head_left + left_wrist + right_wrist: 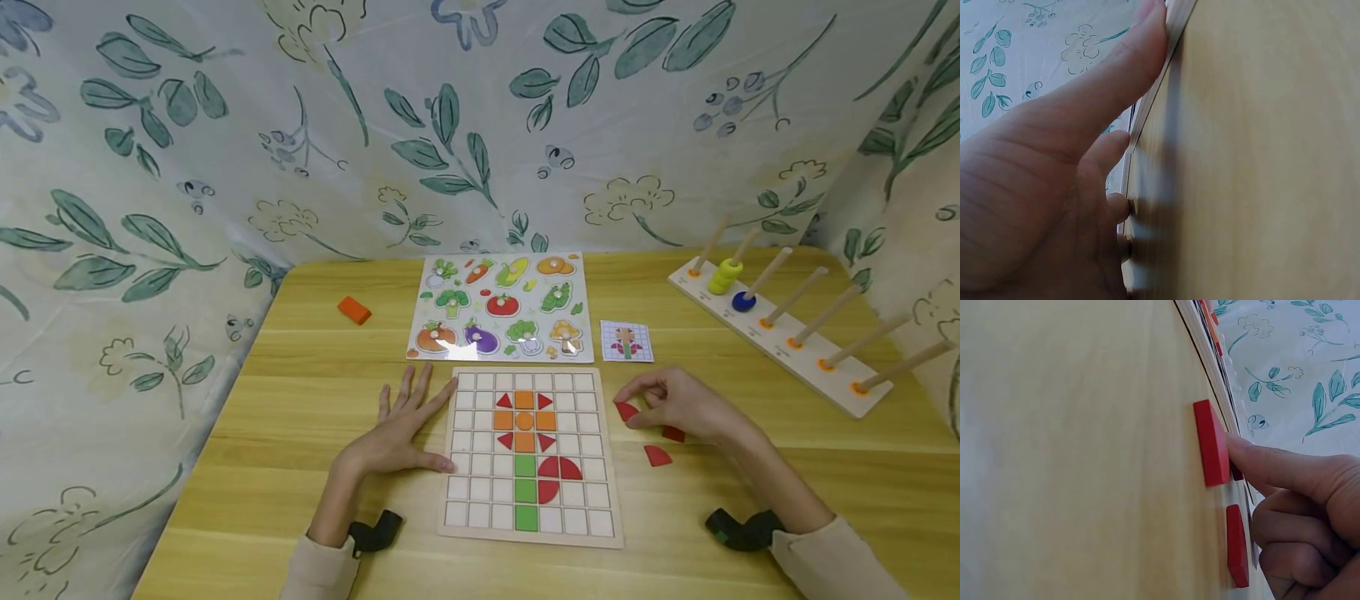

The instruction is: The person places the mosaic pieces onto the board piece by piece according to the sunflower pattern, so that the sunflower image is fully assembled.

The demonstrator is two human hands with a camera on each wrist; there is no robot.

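Note:
A wooden grid board (611, 500) holds orange squares, an orange circle, red triangles, green squares and 3 red quarter circles (550, 492). My left hand (390, 442) lies spread at its left side, thumb and index fingertip at the frame. The left wrist view shows that thumb (1116, 81) along the board's edge. Right of the board, my right hand (678, 404) pinches a red quarter-circle piece (624, 411) between thumb and index finger. Another red quarter circle (657, 455) lies below that hand, and a further red piece (673, 434) is partly hidden under it.
Behind the board lies a vegetable peg puzzle (412, 342), with a small pattern card (627, 342) to its right. An orange block (354, 311) lies at the back left. A wooden peg stand (810, 371) with yellow and blue beads stands at the right, near the patterned cloth.

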